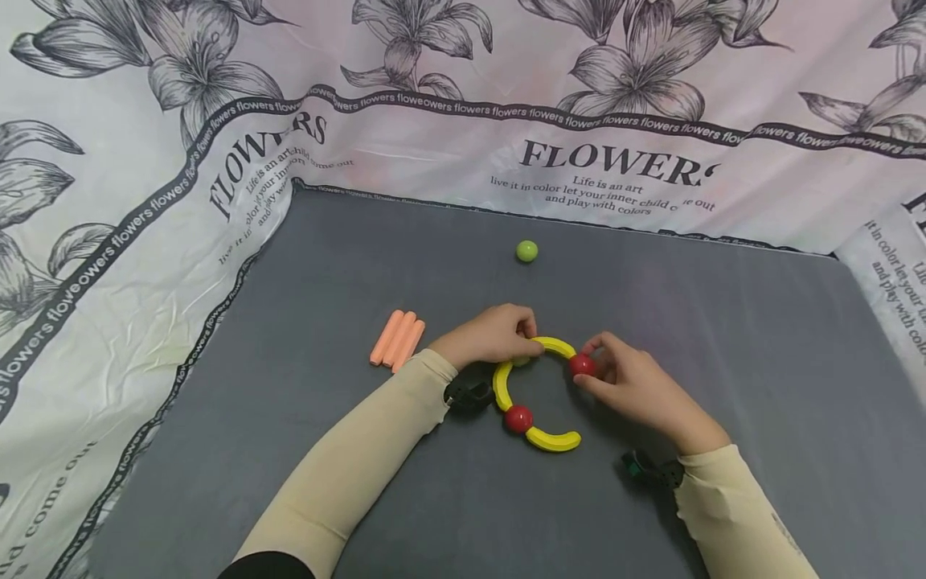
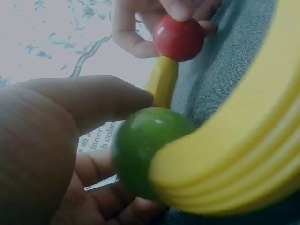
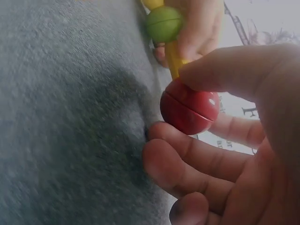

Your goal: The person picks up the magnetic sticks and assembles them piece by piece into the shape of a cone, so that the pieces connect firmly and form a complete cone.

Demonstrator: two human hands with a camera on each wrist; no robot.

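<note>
An open curved chain of yellow curved sticks and balls lies on the grey cloth in the head view. My left hand (image 1: 499,334) pinches its upper yellow curved stick (image 1: 555,346) beside a joined green ball (image 2: 140,150), the thumb on the stick's end. The thumb and fingers of my right hand (image 1: 640,386) hold a red ball (image 1: 582,366) at the far end of that same stick. From the green ball, another yellow curved stick (image 1: 501,390) runs to a second red ball (image 1: 518,419). A third yellow curved stick (image 1: 554,441) ends the chain, its tip free.
Several orange sticks (image 1: 398,341) lie side by side left of the left hand. A loose green ball (image 1: 526,251) sits farther back on the grey cloth (image 1: 347,249). Flower-printed white sheeting (image 1: 434,153) borders the surface at the back and sides.
</note>
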